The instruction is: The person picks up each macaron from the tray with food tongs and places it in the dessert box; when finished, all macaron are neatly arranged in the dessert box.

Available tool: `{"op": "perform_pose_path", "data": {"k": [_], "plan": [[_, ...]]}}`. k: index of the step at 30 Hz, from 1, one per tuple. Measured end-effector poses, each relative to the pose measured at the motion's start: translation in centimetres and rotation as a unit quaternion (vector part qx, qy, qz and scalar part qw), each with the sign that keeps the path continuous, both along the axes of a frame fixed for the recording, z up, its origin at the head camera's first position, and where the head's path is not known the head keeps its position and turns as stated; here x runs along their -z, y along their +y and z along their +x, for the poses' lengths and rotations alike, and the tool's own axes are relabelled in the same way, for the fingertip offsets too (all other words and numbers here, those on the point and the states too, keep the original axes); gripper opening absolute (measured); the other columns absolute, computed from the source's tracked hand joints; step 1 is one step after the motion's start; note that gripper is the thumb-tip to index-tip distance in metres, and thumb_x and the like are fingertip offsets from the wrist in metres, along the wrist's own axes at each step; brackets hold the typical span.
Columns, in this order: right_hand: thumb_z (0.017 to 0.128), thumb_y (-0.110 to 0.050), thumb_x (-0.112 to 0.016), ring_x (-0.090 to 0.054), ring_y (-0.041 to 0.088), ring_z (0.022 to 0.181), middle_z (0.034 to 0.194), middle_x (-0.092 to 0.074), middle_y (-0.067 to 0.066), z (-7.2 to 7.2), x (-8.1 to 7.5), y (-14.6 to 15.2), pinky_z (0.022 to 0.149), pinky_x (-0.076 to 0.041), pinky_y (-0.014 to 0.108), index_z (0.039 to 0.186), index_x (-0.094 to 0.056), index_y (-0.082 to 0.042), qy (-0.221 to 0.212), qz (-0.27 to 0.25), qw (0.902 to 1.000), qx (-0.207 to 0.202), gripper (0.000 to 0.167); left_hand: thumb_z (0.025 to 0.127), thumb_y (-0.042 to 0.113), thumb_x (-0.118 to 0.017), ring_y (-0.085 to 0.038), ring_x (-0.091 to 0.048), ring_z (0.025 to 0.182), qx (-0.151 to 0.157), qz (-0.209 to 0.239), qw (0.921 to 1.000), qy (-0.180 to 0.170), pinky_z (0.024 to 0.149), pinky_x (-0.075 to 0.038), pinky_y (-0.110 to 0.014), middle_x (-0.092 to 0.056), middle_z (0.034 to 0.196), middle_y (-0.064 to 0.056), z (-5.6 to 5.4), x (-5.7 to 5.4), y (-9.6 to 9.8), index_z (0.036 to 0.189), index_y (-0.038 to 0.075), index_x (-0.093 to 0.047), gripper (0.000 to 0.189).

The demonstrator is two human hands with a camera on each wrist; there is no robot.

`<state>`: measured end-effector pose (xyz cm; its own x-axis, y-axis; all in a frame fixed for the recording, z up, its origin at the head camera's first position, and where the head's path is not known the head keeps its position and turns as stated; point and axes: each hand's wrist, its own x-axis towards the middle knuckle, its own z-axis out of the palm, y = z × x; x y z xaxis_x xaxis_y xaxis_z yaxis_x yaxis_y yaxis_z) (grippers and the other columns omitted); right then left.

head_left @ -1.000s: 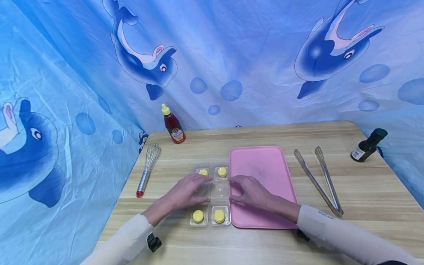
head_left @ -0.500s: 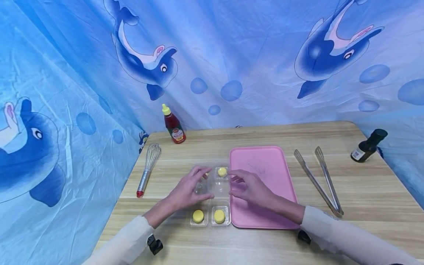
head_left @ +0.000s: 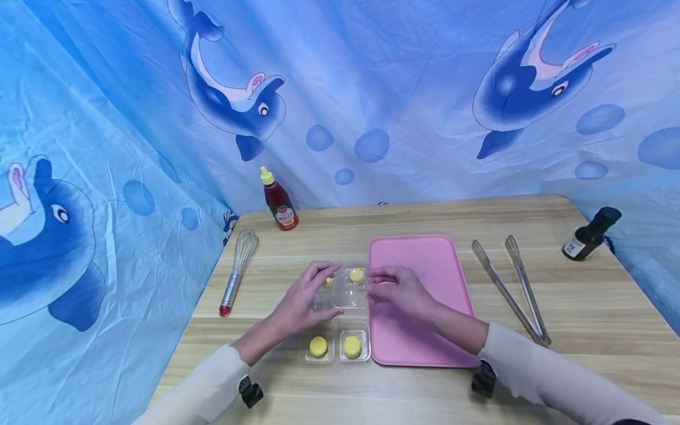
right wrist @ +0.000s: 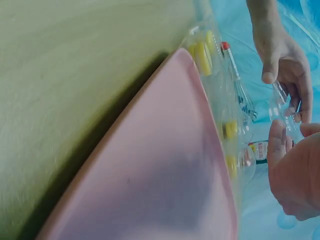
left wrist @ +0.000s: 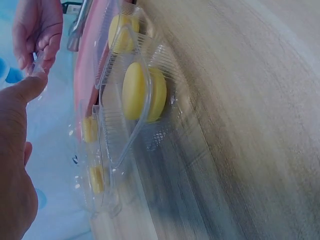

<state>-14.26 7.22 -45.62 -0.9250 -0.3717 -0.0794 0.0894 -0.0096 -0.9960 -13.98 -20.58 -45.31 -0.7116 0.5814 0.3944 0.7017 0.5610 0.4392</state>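
Observation:
Between my hands a clear plastic lid (head_left: 349, 298) is held up over the middle of a group of clear plastic boxes. My left hand (head_left: 307, 298) grips its left side, thumb at the near corner and fingers at the far one. My right hand (head_left: 399, 290) pinches its right side, also seen in the right wrist view. Yellow macarons lie in the boxes: one in the front left (head_left: 318, 346), one in the front right (head_left: 352, 346), one in the back right (head_left: 356, 275). Another macaron (head_left: 327, 282) is partly hidden behind my left fingers. In the left wrist view, a near macaron (left wrist: 145, 92) sits in its open box.
Right beside the boxes lies a pink tray (head_left: 425, 348), under my right forearm. Metal tongs (head_left: 512, 295) lie farther right, near a dark bottle (head_left: 588, 235). At left are a whisk (head_left: 237, 271) and a red sauce bottle (head_left: 280, 203). A dolphin-print curtain (head_left: 414, 88) hangs behind the table.
Both hands have risen a little from low over the boxes, and the clear lid has come up between them. The left thumb and fingers have spread wider; boxes and tray stay put.

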Motion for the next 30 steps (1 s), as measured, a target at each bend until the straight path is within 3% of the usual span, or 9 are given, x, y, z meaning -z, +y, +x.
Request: {"op": "perform_pose_path", "data": {"k": [5,10,15,19,24,30], "plan": [[0.097,0.005,-0.071,-0.074,0.019,0.085,0.113,-0.074,0.026,0.1,0.1,-0.3,0.085,-0.066,0.036,0.126,-0.063,0.017,-0.043,-0.046,0.9979,0.014,0.033,0.078,0.027,-0.098,-0.024,-0.059,0.125,0.006,-0.016,0.9992,0.036,0.105,-0.056,-0.042,-0.050,0.148,-0.010,0.1,0.0,0.2,0.159,0.006,-0.045,0.100],[0.095,0.007,-0.072,-0.073,0.019,0.085,0.106,-0.074,0.023,0.2,-0.1,-0.5,0.082,-0.066,0.033,0.115,-0.066,0.015,-0.020,-0.023,0.9983,0.051,0.022,0.081,0.028,-0.096,-0.023,-0.063,0.119,0.020,-0.006,0.9989,0.043,0.102,-0.058,-0.043,-0.051,0.148,-0.011,0.2,0.1,0.3,0.159,0.007,-0.044,0.096],[0.093,0.009,-0.073,-0.072,0.022,0.084,0.102,-0.072,0.023,0.4,-0.2,-0.5,0.080,-0.067,0.037,0.103,-0.068,0.007,0.022,0.014,0.9971,0.072,0.011,0.092,0.020,-0.086,-0.017,-0.070,0.108,0.012,0.026,0.9996,0.008,0.094,-0.062,-0.034,-0.069,0.130,-0.004,0.3,0.0,0.6,0.144,0.008,-0.059,0.060],[0.089,0.010,-0.075,-0.070,0.020,0.084,0.094,-0.072,0.015,0.4,0.1,-0.5,0.079,-0.066,0.034,0.090,-0.068,0.000,0.096,0.036,0.9926,0.065,0.013,0.096,0.011,-0.080,-0.010,-0.073,0.094,-0.015,0.055,0.9977,-0.036,0.084,-0.063,-0.025,-0.077,0.108,0.001,0.4,-0.3,0.9,0.119,0.010,-0.068,0.026],[0.083,0.012,-0.076,-0.069,0.015,0.085,0.088,-0.070,0.009,0.6,0.5,-0.5,0.079,-0.066,0.034,0.081,-0.066,-0.008,0.233,0.040,0.9708,0.042,0.022,0.097,0.009,-0.078,-0.010,-0.075,0.089,-0.035,0.077,0.9930,-0.083,0.080,-0.064,-0.024,-0.076,0.099,0.003,0.6,-0.5,1.0,0.105,0.014,-0.067,0.015],[0.077,0.016,-0.076,-0.067,0.019,0.081,0.083,-0.066,0.000,0.7,0.8,-0.5,0.074,-0.066,0.036,0.080,-0.066,-0.016,0.370,0.036,0.9273,0.042,0.033,0.103,0.023,-0.073,-0.013,-0.075,0.101,-0.010,0.100,0.9795,-0.174,0.093,-0.063,-0.030,-0.076,0.111,0.001,0.5,-0.9,0.7,0.110,0.016,-0.067,0.011]]}}
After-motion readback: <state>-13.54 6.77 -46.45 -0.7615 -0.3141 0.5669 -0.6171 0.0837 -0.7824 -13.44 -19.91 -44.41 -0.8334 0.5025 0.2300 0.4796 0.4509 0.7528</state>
